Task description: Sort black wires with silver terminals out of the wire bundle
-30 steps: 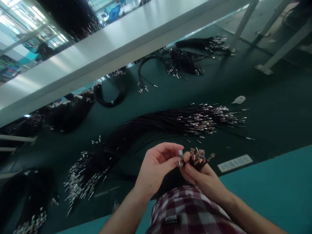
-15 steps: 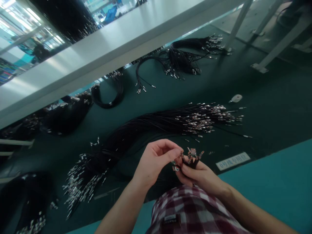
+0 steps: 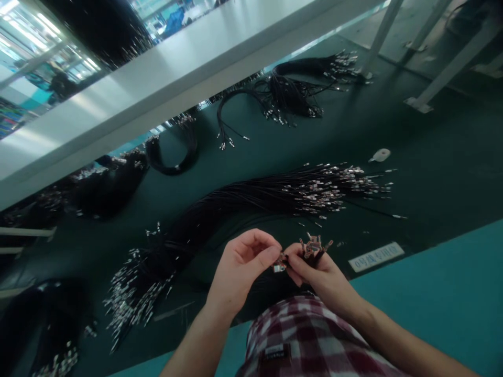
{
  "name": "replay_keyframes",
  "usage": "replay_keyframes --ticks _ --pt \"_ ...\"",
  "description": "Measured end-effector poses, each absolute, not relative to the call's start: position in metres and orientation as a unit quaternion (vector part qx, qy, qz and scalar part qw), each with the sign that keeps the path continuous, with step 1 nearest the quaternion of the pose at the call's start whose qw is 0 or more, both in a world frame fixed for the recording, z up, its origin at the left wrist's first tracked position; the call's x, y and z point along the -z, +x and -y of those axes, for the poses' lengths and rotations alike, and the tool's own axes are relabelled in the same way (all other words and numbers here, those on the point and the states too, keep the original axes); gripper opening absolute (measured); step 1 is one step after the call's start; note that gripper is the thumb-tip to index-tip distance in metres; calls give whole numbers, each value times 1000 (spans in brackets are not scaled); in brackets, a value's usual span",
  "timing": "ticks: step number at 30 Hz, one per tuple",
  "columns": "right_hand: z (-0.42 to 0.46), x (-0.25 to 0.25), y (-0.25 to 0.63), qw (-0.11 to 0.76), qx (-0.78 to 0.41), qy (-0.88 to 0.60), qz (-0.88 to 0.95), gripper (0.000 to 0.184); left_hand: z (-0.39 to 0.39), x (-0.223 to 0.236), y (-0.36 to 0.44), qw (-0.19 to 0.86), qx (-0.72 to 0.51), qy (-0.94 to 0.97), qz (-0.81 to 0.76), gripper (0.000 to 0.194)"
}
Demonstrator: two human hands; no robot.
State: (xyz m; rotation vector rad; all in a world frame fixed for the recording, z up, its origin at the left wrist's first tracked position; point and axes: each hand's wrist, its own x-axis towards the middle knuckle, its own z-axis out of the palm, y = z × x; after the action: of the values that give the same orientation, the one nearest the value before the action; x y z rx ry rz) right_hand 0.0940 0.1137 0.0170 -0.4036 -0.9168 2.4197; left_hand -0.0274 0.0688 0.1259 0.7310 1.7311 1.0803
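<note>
My right hand is closed around a small bunch of black wires, whose metal terminals stick out above the fingers. Thumb and fingers of my left hand are pinched at a few more metal-tipped wire ends, just left of the right hand. Exactly how many ends the pinch holds is hidden. Behind both hands a long, thick bundle of black wires lies across the dark green table, with metal terminals at both its ends.
A pale metal shelf beam crosses above the table. More black wire bundles lie beneath and behind it. A small white roll and a label strip with writing are at the right. Metal legs stand at the upper right.
My left hand has moved slightly left and down, away from the right hand, with the pinched wire ends. The right hand's bunch has shifted only a little.
</note>
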Motion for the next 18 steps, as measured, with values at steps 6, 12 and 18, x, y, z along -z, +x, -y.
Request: replay_keyframes --ticks 6,12,18 --pt "-106 -24 93 294 -865 -186 362 33 -56 -133 -30 435 -426 294 -737 5" --pt "-102 -25 93 302 -847 -208 385 28 -54 -138 -26 411 -424 310 -745 7" --pt "-103 -27 95 303 -832 -208 415 24 -63 -143 -20 410 -385 314 -765 10"
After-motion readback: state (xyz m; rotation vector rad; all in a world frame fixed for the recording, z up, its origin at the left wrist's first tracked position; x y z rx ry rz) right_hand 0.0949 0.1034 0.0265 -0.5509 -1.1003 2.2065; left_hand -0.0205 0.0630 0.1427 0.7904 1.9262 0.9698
